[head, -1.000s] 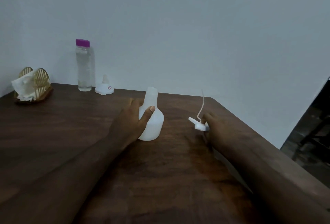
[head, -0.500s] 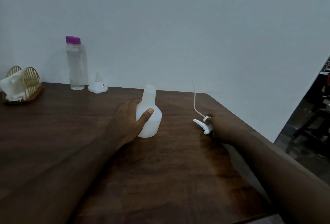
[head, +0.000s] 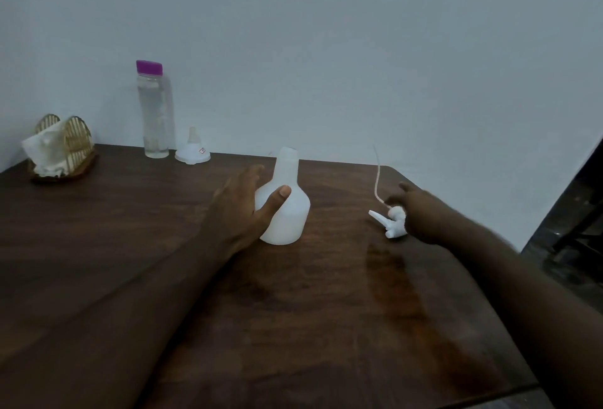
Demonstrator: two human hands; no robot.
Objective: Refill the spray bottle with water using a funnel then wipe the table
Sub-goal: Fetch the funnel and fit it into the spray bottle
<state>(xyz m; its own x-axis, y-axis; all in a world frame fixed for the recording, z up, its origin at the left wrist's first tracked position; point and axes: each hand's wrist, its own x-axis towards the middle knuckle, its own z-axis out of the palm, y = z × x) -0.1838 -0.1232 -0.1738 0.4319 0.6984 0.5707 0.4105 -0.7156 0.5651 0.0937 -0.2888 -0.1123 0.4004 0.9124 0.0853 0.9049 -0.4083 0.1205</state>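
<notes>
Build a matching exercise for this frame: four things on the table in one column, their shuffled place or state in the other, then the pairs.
Things:
1. spray bottle
2. spray head
3. funnel
4. water bottle

States:
A. upside down by the wall
B. capped in purple
C. open-necked, at the left hand
D. lying on the table at the right hand

Pairs: 1-C, 2-D, 3-A, 4-B

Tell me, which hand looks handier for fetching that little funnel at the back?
Probably the left hand. The funnel stands at the table's far left beside the water bottle, on that hand's side. The right hand is across the table by the spray head.
</notes>
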